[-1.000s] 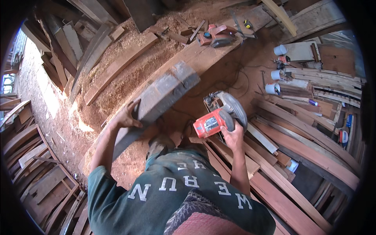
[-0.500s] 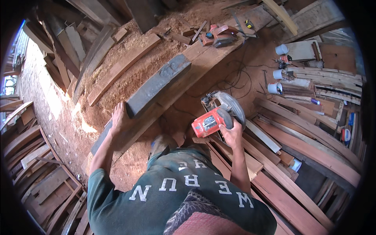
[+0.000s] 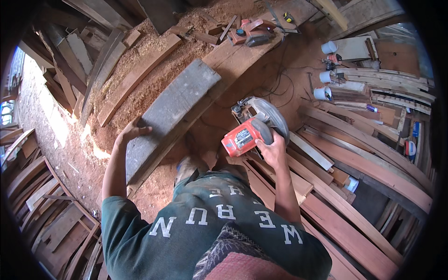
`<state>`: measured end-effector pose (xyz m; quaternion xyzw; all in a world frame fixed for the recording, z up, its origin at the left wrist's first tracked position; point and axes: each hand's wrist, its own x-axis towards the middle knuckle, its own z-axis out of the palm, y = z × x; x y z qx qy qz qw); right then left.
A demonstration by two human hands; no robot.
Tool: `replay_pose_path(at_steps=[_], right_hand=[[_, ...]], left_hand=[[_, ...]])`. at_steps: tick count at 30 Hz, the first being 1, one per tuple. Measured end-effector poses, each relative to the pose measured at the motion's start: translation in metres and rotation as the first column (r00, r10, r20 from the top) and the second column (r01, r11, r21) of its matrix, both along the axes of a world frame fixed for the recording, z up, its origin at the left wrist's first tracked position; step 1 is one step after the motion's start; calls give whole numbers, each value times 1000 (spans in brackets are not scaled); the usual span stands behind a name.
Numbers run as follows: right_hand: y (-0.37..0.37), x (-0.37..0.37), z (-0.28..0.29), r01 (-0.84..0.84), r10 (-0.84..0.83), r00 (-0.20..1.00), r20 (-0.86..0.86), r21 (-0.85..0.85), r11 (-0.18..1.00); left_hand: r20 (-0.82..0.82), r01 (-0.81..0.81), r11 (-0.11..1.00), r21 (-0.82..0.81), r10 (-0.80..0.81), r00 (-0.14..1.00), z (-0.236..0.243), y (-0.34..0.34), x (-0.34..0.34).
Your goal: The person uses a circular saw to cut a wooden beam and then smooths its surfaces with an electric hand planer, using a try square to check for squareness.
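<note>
A thick grey weathered wooden board lies slantwise on a long wooden beam, with its broad face up. At the board's left edge is my left hand; its thumb rests on the top face and the other fingers curl over the edge, partly hidden. My right hand is closed round the dark rear handle of a red circular saw. The saw hangs to the right of the beam, apart from the board, its blade guard on the far side.
Beyond the board, a red power planer and a yellow tape measure sit on the beam. Sawdust and a loose plank lie to its left. A cable loops over the floor. Planks are stacked at right, near white buckets.
The grey board has rolled from a tilted, narrow-side-up position to lying broad face up. My left hand has shifted along its left edge. The saw stays in my right hand, barely moved.
</note>
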<state>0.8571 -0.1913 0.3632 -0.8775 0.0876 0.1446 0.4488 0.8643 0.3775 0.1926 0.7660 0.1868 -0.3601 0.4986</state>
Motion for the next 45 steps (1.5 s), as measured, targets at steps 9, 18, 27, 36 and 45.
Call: replay_pose_path(at_steps=[9,18,27,36,45], right_hand=[[31,6,9,-116,115,993,25,23,993],[89,22,-12,-242,240,969,67,38,969],[118,17,-38,-308,299,945,129,51,950],[125,8,-58,-357,327,926,188,159,920],[114,21,-51,-345,289,908,303,151,927]], left_hand=[[247,-120,796,593,-38,968,-12,-58,-8],[497,-461,449,766,41,867,-38,-143,-9],[462,-428,392,814,8,887,-48,-137,-9],[411,-379,335,862,-26,911,-49,-135,-9],[380,-348,342,873,-27,925,-51,-132,-8]])
